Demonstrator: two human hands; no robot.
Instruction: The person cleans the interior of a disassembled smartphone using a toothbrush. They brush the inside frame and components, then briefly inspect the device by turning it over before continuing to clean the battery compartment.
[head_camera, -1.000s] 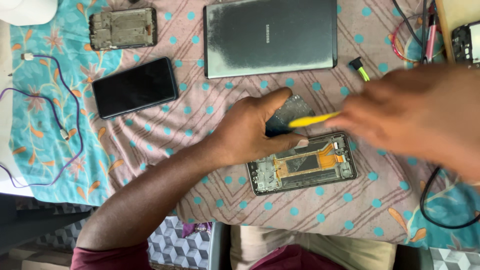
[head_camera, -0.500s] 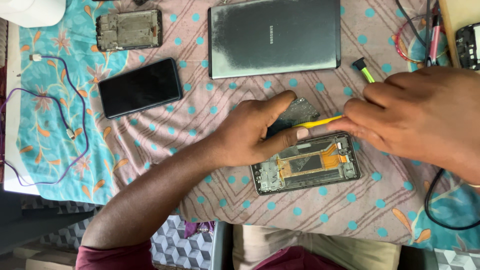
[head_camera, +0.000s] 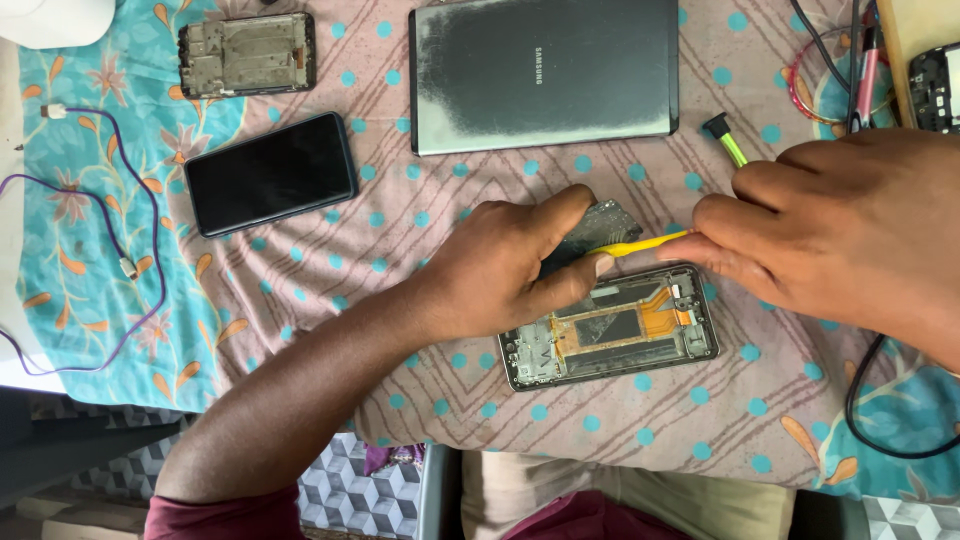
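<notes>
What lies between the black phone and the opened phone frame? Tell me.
In the head view, the left hand and its forearm cross between the black phone and the opened phone frame; otherwise only dotted cloth.

I see bright, even daylight across the cloth (head_camera: 300, 290), with soft short shadows under both hands. A pale sheen glares off the grey tablet (head_camera: 545, 75) at the far side. Focus is sharp; the right hand (head_camera: 850, 230) blurs slightly.

A phone-repair bench at home: opened phones (head_camera: 608, 340) on a patterned bedsheet (head_camera: 420, 260).
</notes>
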